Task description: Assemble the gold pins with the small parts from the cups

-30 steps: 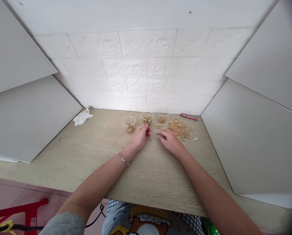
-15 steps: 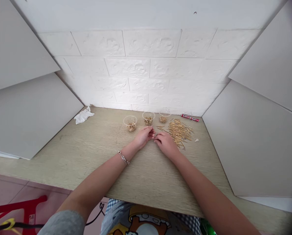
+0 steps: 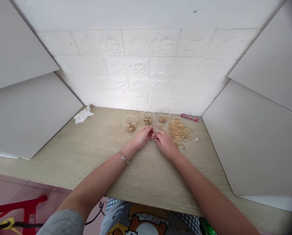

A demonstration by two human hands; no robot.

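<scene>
My left hand [image 3: 145,135] is closed, fingers curled and pinched, just in front of the middle clear cup [image 3: 148,118] of small gold-coloured parts. Close beside it my right hand [image 3: 164,142] is closed too, thumb and fingertips pressed together. What either hand pinches is too small to make out. Past my right hand lies a spread-out pile of thin gold-coloured metal pins [image 3: 179,131]. A second clear cup [image 3: 130,123] with small gold-coloured pieces stands to the left, and a third clear cup [image 3: 162,117] with finer pieces to the right.
A crumpled white tissue [image 3: 83,115] lies at the table's back left. Near the wall at the right is a red tube-like packet [image 3: 190,117], with a small white scrap [image 3: 196,139] in front of it. Grey panels [image 3: 253,140] flank both sides.
The right hand's fingers have shifted very slightly at the pinch. Both hands otherwise stay in place, and the cups and pins have not moved.
</scene>
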